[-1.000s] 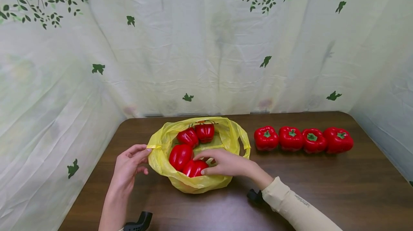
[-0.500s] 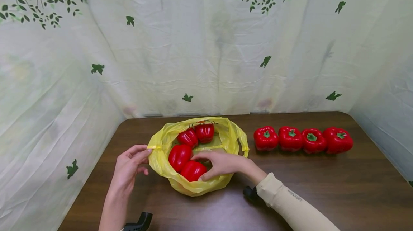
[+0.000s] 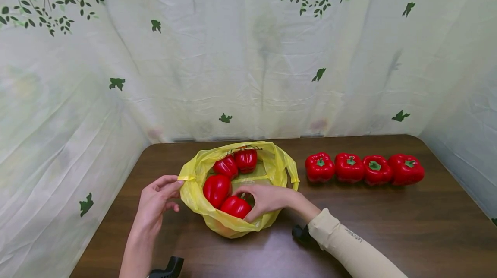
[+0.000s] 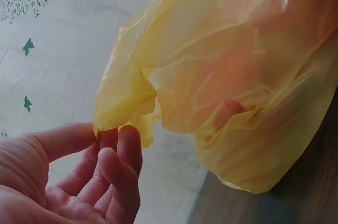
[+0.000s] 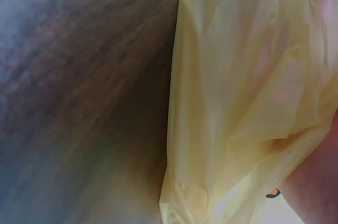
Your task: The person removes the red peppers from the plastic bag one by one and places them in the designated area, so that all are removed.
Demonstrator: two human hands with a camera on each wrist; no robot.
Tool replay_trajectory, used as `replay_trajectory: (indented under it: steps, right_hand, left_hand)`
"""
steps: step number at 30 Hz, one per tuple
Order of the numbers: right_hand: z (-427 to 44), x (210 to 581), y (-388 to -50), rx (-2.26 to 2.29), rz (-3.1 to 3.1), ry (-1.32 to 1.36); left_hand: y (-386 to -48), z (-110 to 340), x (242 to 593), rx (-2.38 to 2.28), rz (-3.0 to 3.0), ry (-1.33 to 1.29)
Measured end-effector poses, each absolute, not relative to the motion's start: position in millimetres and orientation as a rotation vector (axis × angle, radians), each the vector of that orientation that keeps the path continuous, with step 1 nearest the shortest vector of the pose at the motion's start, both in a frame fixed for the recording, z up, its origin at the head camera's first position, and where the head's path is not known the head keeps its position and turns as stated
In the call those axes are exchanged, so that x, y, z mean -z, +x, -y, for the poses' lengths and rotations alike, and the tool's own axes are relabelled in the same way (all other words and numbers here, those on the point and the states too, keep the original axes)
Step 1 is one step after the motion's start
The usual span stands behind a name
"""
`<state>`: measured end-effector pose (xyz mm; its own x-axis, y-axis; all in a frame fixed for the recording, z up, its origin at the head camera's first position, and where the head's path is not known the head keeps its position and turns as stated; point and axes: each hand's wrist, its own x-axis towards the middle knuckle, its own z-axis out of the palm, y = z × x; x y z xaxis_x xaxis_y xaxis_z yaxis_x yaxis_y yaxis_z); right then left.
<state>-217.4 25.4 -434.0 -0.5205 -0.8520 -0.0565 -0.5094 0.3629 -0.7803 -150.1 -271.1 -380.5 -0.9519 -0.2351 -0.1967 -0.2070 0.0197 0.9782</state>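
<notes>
A yellow plastic bag (image 3: 229, 227) stands with its mouth wide on the brown table. At its left edge my left hand (image 3: 157, 200) pinches the rim between thumb and fingers; the left wrist view shows that pinch on the bag (image 4: 211, 76). My right hand (image 3: 269, 200) reaches inside and grips the front red bell pepper (image 3: 234, 206), thumb near and fingers on the far side. Another red bell pepper (image 3: 216, 190) lies against it, with a pair of peppers (image 3: 246, 160) behind. In the right wrist view the bag (image 5: 237, 92) hides my fingers.
A row of several red bell peppers (image 3: 349, 167) stands to the right of the bag on the table (image 3: 372, 222). Behind the table hangs a pale curtain (image 3: 248, 53) with a leaf print.
My right hand has shifted slightly left and toward me within the bag. The front pepper has turned, and its green stem now shows between the fingers. The left hand stays at the rim.
</notes>
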Motion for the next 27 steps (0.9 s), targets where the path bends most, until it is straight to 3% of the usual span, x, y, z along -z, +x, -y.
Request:
replay_trajectory:
  steps: [16, 27]
  right_hand:
    - [-46, 421, -205, 1.298, -2.306, -0.990]
    - [-55, 409, -189, 1.397, -2.536, -1.098]
  left_hand:
    - [-151, 270, 380, 2.137, 2.224, 0.485]
    - [-152, 270, 380, 2.140, 2.233, 0.492]
